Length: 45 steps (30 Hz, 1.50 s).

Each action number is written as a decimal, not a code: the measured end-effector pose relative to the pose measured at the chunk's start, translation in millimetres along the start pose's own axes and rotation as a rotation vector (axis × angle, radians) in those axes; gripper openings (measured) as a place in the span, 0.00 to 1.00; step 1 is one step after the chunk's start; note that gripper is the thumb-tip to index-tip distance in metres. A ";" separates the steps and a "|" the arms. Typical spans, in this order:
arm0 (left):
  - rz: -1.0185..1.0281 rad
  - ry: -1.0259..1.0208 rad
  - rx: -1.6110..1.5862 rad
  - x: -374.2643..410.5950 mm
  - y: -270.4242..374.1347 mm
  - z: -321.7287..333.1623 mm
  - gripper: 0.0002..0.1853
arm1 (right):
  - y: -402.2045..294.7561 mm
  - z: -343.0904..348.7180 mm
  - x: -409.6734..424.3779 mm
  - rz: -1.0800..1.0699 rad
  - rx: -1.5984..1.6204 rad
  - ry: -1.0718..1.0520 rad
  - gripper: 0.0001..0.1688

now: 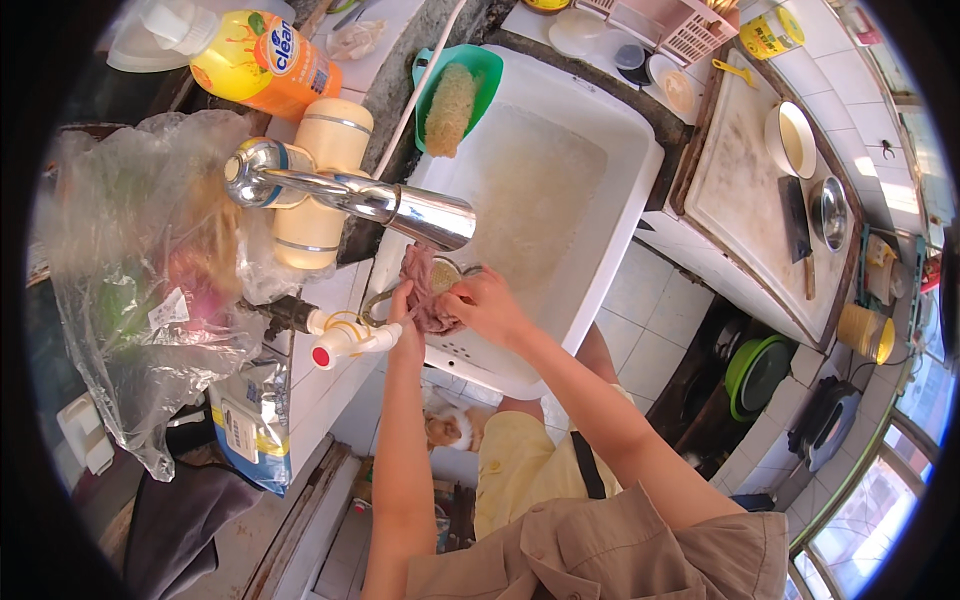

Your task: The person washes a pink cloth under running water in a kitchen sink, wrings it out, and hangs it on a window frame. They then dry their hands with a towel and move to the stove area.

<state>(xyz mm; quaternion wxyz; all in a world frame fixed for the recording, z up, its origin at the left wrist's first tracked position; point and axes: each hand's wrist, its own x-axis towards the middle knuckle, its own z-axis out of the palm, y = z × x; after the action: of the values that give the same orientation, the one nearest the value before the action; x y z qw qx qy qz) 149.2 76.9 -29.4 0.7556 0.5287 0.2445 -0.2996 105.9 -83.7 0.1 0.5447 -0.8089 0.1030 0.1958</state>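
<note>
My left hand (407,328) grips a wet mauve cloth (424,283) at the near left corner of the white sink (634,161). From the other side, my right hand (491,306) pinches the same cloth. Between the hands shows a small round metal-rimmed piece with a mesh-like face (445,276), partly covered by the cloth; I cannot tell whether it is held or lies in the sink. Right above the cloth juts a chrome faucet spout (435,216). Cloudy water (544,187) stands in the basin.
A green holder (489,69) with a loofah (451,109) sits on the sink's far left corner. Left are a white tap (356,341), a detergent bottle (262,64) and plastic bags (150,262). A cleaver (795,221) and bowl (790,140) lie right. A cat (454,427) is below.
</note>
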 end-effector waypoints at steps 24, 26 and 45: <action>0.162 0.142 0.296 -18.2 23.6 -4.2 0.16 | 49.9 38.4 15.0 0.026 0.554 0.366 0.35; 0.217 0.135 0.430 -10.9 22.6 -30.6 0.19 | 53.4 32.7 16.0 -0.012 0.444 0.175 0.36; -0.317 -0.285 -0.406 11.9 11.1 3.3 0.17 | -45.9 80.0 -1.2 -0.054 0.434 0.470 0.14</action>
<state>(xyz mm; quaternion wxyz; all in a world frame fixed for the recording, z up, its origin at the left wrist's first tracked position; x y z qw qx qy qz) 165.6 74.4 -29.3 0.8166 0.2745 0.2703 -0.4299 105.9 7.7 12.9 0.6708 -0.6994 0.2438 -0.0378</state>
